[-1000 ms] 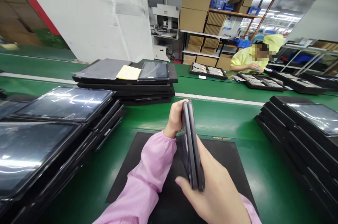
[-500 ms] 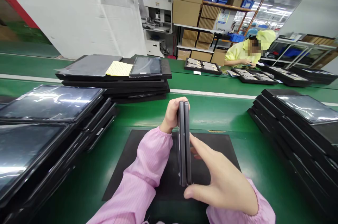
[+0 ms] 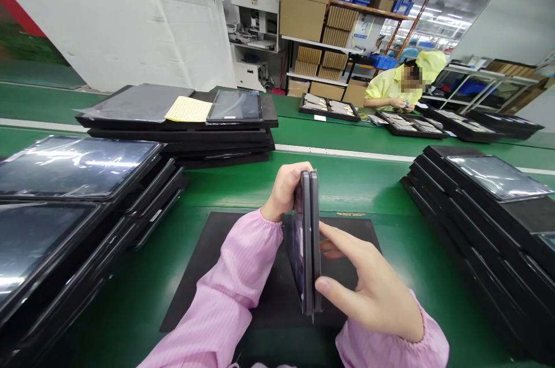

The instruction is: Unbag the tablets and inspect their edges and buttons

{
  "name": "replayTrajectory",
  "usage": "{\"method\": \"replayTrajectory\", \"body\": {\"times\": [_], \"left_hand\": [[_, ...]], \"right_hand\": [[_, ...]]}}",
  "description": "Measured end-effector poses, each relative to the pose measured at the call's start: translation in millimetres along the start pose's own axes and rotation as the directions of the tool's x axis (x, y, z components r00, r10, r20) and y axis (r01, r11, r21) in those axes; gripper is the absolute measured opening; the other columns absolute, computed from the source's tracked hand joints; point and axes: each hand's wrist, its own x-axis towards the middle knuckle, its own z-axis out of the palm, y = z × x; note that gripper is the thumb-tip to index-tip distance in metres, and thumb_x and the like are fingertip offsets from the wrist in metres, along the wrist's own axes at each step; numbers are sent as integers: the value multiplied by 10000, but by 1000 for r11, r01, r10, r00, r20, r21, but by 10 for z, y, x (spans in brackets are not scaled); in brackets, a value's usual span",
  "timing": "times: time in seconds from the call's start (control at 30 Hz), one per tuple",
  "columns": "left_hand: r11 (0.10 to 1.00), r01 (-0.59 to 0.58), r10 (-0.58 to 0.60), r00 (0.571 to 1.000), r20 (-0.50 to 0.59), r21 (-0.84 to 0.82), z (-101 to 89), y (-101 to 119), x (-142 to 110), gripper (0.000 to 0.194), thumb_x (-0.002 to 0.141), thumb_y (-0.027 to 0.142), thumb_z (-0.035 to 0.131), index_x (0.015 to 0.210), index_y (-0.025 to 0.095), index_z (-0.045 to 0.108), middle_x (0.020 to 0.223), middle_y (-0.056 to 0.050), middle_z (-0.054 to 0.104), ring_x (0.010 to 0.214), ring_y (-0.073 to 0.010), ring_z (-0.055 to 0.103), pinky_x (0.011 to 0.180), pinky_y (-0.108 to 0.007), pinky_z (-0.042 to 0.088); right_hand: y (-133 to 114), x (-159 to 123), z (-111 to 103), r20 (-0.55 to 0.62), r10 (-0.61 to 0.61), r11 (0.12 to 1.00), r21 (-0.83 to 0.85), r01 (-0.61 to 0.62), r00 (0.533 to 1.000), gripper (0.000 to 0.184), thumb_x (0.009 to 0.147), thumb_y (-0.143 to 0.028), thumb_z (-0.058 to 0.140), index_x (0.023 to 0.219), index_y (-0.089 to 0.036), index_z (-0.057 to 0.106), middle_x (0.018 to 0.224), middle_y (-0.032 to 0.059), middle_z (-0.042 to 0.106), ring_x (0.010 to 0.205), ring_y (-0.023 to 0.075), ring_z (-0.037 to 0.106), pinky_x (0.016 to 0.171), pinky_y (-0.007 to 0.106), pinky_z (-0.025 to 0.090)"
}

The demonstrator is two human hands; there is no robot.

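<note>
A dark tablet [image 3: 309, 240] stands on edge over a black mat [image 3: 269, 293] in front of me. My left hand [image 3: 284, 190] grips its far top end, fingers wrapped round it. My right hand [image 3: 368, 287] holds the near end, thumb on the edge and fingers pressed against the right face. Both arms wear pink sleeves. The tablet looks like two thin layers pressed together.
Stacks of black trays with screens stand at the left [image 3: 65, 194], the right [image 3: 485, 206] and behind [image 3: 182, 125], one bearing a yellow sheet [image 3: 188, 109]. The surface is a green belt [image 3: 355, 183]. A person in yellow [image 3: 399, 87] works at far right; shelves of cartons [image 3: 316, 3] stand behind.
My right hand has slid along the tablet's near end, from cupping it underneath to pinching its edge with thumb and fingers. The tablet has stayed upright in much the same place.
</note>
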Motion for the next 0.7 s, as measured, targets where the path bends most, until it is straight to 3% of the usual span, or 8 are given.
{"method": "replayTrajectory", "body": {"times": [0.2,0.47,0.57,0.63,0.7], "left_hand": [[997,-35,33,999,33,65,36,3,-20,716,834,871,359,553,225,485,502,5,468,467,-141,369,503,-320,324],[992,-106,103,993,50,66,26,19,-38,699,882,821,354,567,215,504,512,0,501,470,-145,415,508,-320,334],[994,-91,89,995,49,54,55,15,-41,704,882,819,350,565,214,523,517,-10,531,474,-153,441,505,-323,346],[996,-79,78,997,21,34,107,-27,-69,707,889,807,343,583,211,567,543,-23,576,501,-168,484,533,-330,384],[997,-71,73,990,-122,18,160,-125,-139,710,901,787,320,654,207,645,628,-48,651,593,-197,562,618,-346,449]], "right_hand": [[-85,73,36,-66,58,998,5,-58,996,597,886,-281,648,1461,-156,549,1429,130,647,1262,280,666,885,322,651],[-115,77,27,-17,57,998,42,-56,998,550,951,-193,501,1500,-158,492,1514,106,575,1348,212,599,936,256,613],[-166,89,97,-66,96,995,32,-94,993,536,943,-235,524,1473,-157,508,1485,112,598,1330,230,614,928,271,617],[-209,110,172,-139,146,989,17,-145,979,560,900,-256,573,1449,-159,515,1405,115,655,1250,251,668,926,300,621],[-240,125,237,-209,197,979,-4,-202,958,555,875,-242,575,1421,-165,519,1273,103,719,1127,254,726,921,327,623]]}}
